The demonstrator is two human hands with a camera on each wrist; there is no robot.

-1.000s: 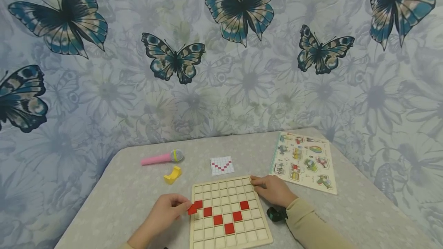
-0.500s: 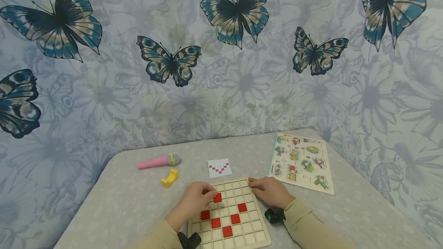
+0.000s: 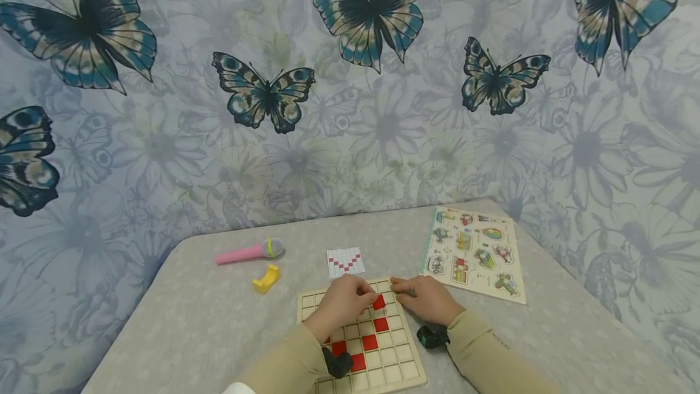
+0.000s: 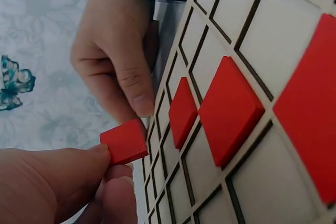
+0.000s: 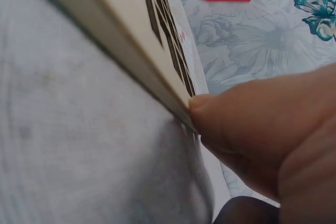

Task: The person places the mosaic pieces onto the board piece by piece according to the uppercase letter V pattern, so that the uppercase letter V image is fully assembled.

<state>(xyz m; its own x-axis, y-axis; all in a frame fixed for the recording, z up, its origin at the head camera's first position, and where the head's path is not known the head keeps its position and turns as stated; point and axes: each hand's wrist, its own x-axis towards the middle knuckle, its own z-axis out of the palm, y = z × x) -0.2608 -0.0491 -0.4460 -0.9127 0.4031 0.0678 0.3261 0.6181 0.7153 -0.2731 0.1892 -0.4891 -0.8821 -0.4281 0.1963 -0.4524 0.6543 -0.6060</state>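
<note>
My left hand (image 3: 341,304) pinches a red square tile (image 3: 380,301) between thumb and fingers, above the upper right part of a wooden grid board (image 3: 401,371). In the left wrist view the pinched tile (image 4: 125,142) is tilted and apart from the cells. Several red tiles (image 3: 370,342) sit in cells of the board; my left forearm hides part of its left side. My right hand (image 3: 429,300) holds the board's far right corner. In the right wrist view its thumb (image 5: 210,109) presses on the board's edge, with the other fingers curled lower down.
A small pattern card (image 3: 346,262) with a pink V of squares lies beyond the board. A pink toy microphone (image 3: 248,253) and a yellow curved block (image 3: 266,279) are at the left. A picture puzzle board (image 3: 476,254) lies at the back right.
My left hand has carried the red tile from the board's left edge, rightward across it, to near the upper right. The right hand has stayed at the corner.
</note>
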